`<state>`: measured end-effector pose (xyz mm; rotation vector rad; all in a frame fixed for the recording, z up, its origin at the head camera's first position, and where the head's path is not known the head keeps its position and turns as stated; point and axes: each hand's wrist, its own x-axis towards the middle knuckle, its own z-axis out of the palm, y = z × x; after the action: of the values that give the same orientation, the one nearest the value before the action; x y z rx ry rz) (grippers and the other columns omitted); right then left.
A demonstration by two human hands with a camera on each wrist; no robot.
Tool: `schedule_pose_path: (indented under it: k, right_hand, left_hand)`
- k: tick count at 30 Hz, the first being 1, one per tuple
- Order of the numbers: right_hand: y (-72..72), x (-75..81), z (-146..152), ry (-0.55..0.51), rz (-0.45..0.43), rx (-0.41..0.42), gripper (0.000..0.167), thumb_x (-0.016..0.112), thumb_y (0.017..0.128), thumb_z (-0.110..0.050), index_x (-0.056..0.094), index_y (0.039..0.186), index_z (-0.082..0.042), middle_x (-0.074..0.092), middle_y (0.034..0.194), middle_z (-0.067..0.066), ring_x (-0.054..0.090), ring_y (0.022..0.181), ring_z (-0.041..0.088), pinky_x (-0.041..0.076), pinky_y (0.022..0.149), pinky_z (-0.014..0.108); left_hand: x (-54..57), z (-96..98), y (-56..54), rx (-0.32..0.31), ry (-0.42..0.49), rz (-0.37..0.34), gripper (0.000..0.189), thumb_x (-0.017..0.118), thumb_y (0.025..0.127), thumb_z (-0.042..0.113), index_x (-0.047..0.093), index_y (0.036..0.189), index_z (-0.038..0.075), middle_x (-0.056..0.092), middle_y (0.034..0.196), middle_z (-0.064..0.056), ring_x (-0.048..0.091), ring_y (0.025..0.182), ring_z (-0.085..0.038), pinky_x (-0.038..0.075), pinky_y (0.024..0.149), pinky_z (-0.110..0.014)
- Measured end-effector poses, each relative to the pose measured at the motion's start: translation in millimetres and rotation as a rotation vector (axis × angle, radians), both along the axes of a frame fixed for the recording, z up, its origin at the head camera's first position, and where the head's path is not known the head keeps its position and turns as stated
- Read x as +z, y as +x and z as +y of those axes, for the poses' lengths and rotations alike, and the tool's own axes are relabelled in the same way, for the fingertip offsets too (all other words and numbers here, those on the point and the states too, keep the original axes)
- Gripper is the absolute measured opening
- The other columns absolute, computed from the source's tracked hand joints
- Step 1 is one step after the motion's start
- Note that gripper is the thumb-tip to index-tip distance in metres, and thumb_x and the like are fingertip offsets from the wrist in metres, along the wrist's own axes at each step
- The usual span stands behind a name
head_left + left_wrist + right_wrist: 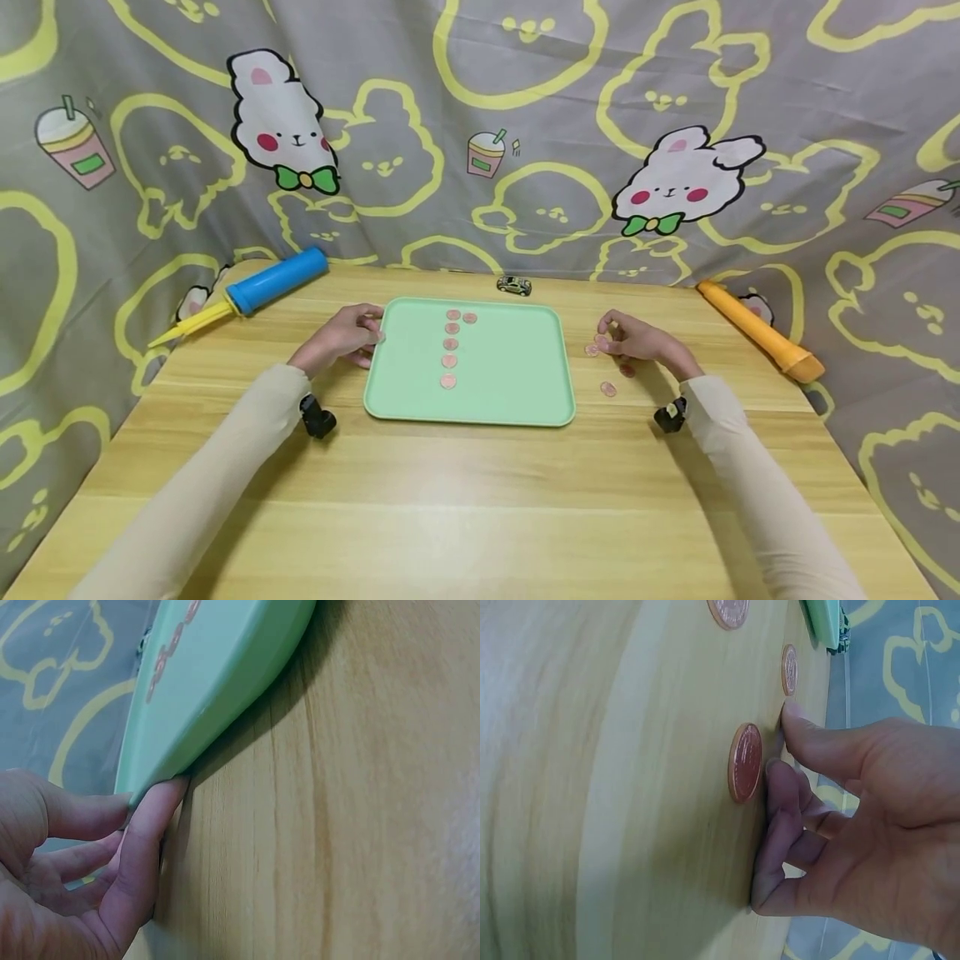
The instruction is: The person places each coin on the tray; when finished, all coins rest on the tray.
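On the light green tray (517, 358), several copper coins (450, 344) form a column, with one coin (469, 318) beside the top. My left hand (348, 335) pinches the tray's left rim, thumb over the edge and a finger below it, clearest in the left wrist view. Right of the tray, my right hand (637, 340) is low over the wood, thumb and index finger at a coin (601, 340). Loose coins lie around it: one just past the thumb (790, 670), a reddish coin (744, 763) by the curled fingers, and another coin (608, 389) nearer me.
A small toy car (514, 286) stands behind the tray. The blue and yellow pump (273, 282) lies at the back left, an orange tube-shaped object (757, 329) at the back right. A patterned grey curtain (540, 192) borders the wooden table (450, 508).
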<state>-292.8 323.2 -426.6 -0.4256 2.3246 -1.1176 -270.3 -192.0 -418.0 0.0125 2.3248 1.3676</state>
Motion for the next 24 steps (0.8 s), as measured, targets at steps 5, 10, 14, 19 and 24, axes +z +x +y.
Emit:
schedule_pose_path:
  k: [5, 10, 14, 19, 24]
  right_hand:
    - [8.8, 8.9, -8.6, 0.103, 0.072, -0.091, 0.01, 0.052, 0.107, 0.003, 0.042, 0.108, 0.006, 0.051, 0.079, 0.013, 0.055, 0.057, 0.019, 0.05, 0.053, 0.03]
    - [10.2, 16.2, -19.2, 0.229, 0.184, -0.192, 0.012, 0.053, 0.108, -0.002, 0.054, 0.105, 0.009, 0.062, 0.095, 0.022, 0.068, 0.078, 0.026, 0.06, 0.068, 0.03]
    - [10.1, 22.0, -33.9, 0.184, 0.182, -0.239, 0.019, 0.056, 0.108, -0.007, 0.059, 0.113, 0.011, 0.064, 0.101, 0.024, 0.072, 0.085, 0.03, 0.065, 0.075, 0.035]
    - [9.0, 26.4, -56.1, 0.059, 0.117, -0.234, 0.027, 0.06, 0.107, -0.013, 0.059, 0.122, 0.01, 0.067, 0.097, 0.021, 0.073, 0.077, 0.023, 0.067, 0.071, 0.039]
    - [6.8, 28.7, -75.7, -0.091, 0.044, -0.243, 0.033, 0.066, 0.105, -0.012, 0.054, 0.127, 0.009, 0.072, 0.098, 0.021, 0.073, 0.073, 0.019, 0.067, 0.072, 0.042]
  left_hand:
    - [0.5, 0.7, -2.2, 0.0, 0.0, -0.007, 0.064, 0.056, 0.106, 0.005, 0.028, 0.162, -0.002, 0.05, 0.126, -0.021, 0.062, 0.093, -0.026, 0.065, 0.071, -0.033]
    - [1.9, -0.3, -1.8, 0.006, -0.004, -0.013, 0.064, 0.056, 0.106, 0.005, 0.028, 0.162, -0.002, 0.05, 0.124, -0.02, 0.063, 0.093, -0.026, 0.065, 0.07, -0.033]
    - [2.0, -0.2, -1.3, 0.013, -0.007, -0.011, 0.064, 0.055, 0.106, 0.005, 0.027, 0.163, -0.001, 0.052, 0.123, -0.02, 0.063, 0.092, -0.025, 0.065, 0.07, -0.033]
    - [0.4, 1.1, -2.0, 0.022, -0.003, -0.018, 0.063, 0.055, 0.106, 0.004, 0.029, 0.163, 0.0, 0.052, 0.125, -0.02, 0.064, 0.09, -0.024, 0.065, 0.069, -0.032]
    - [-0.4, 1.5, -1.5, 0.031, 0.005, -0.016, 0.062, 0.055, 0.106, 0.005, 0.03, 0.162, 0.001, 0.052, 0.124, -0.02, 0.064, 0.091, -0.024, 0.064, 0.068, -0.031]
